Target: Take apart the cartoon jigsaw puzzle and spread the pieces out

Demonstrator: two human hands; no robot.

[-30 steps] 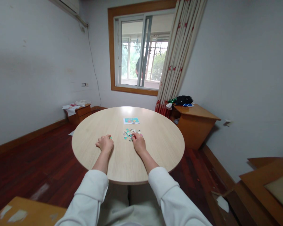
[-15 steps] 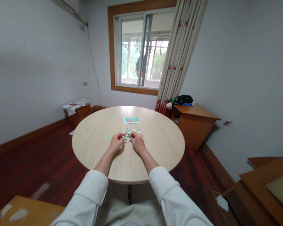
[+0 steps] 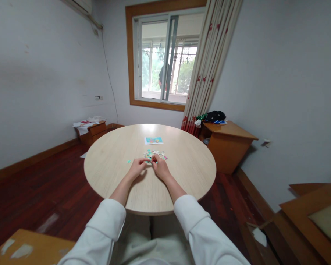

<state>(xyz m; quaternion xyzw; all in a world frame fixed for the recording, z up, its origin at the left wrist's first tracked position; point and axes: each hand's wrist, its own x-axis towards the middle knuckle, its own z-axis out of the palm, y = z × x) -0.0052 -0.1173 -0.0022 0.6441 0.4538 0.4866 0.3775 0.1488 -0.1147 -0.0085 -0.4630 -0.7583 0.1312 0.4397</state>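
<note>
A pile of small jigsaw puzzle pieces (image 3: 155,152), green, white and pink, lies loose on the round pale wooden table (image 3: 113,154). At its near edge my left hand (image 3: 138,168) has thumb and fingers closed, pointing right. My right hand (image 3: 161,168) is beside it with fingers curled in a pinch. The fingertips of both hands meet around a small puzzle piece, largely hidden by the fingers. One green piece (image 3: 129,161) lies apart, left of my left hand. Beyond the pile lies a printed picture card (image 3: 153,140) with a blue-green ground.
To the right of the table stands a wooden desk (image 3: 228,143) with dark cloth (image 3: 215,116) on top. A small cabinet (image 3: 97,131) with papers is at the back left. A wooden surface (image 3: 30,248) is at the lower left. Behind are a window (image 3: 154,60) and a curtain (image 3: 206,70).
My left hand's fingers have straightened and moved right, so its fingertips now meet those of my right hand. The right hand has barely shifted.
</note>
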